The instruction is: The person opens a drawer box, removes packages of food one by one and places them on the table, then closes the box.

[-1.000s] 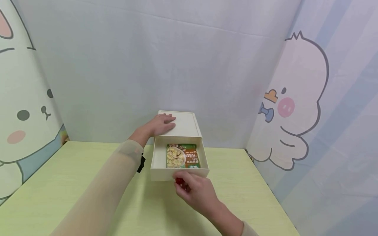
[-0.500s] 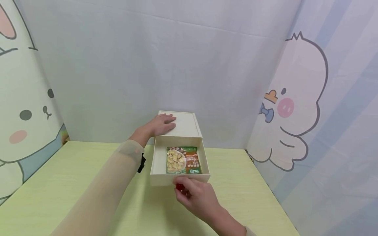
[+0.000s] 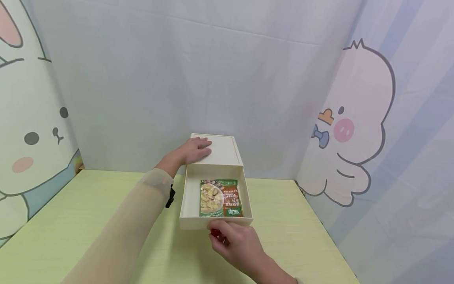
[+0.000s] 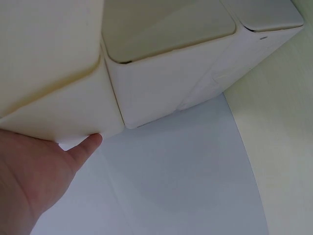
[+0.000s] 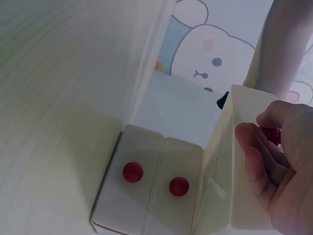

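Note:
A white drawer cabinet [image 3: 223, 149] stands against the back curtain, its top drawer [image 3: 193, 223] pulled well out. Inside the drawer lies a green and brown food packet [image 3: 212, 199] with a picture of a bowl. My right hand [image 3: 238, 245] pinches the red knob [image 5: 271, 135] on the drawer front, and the fingers partly cover it. My left hand [image 3: 193, 151] rests on the cabinet's top with its fingers extended. In the left wrist view, the left hand's thumb [image 4: 88, 149] touches the cabinet's edge.
Below the pulled-out drawer, two closed drawers [image 5: 117, 205] carry red knobs [image 5: 179, 186]. The cabinet stands on a pale yellow-green table [image 3: 294, 228]. A grey curtain [image 3: 142, 86] with cartoon animals surrounds the table's back and sides.
The top drawer has slid further toward me, with my right hand on its knob and the packet moving along inside. My left hand has stayed on the cabinet's top.

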Demonstrator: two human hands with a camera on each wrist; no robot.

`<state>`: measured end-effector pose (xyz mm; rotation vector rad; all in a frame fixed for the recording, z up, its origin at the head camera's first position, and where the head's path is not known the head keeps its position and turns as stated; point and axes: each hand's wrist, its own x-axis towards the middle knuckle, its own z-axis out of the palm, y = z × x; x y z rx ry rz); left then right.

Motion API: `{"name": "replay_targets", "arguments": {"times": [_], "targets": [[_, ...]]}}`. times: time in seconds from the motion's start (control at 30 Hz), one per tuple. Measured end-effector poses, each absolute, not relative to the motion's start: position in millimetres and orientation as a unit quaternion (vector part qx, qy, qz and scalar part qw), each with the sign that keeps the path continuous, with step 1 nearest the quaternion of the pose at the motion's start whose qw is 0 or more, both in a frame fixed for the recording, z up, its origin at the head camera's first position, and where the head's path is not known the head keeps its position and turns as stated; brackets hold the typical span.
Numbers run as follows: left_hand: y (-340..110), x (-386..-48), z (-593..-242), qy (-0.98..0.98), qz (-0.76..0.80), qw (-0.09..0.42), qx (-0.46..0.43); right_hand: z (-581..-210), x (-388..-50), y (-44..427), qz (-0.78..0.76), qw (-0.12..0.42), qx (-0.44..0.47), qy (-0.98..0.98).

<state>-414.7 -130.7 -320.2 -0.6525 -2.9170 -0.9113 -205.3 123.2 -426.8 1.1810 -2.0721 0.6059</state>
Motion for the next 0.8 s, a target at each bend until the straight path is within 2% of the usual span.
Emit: {"name": "replay_targets", "arguments": {"times": [0.3, 0.53, 0.8], "targets": [[-132, -416, -322, -0.932, -0.294, 0.011, -0.212, -430, -204, 124, 0.221, 0.335, 0.445, -0.801], [-133, -416, -322, -0.931, -0.299, 0.009, -0.209, -428, -200, 126, 0.221, 0.305, 0.438, -0.816], [-133, -415, -322, -0.932, -0.298, 0.01, -0.209, -412, -198, 129, 0.216, 0.328, 0.468, -0.792]]}}
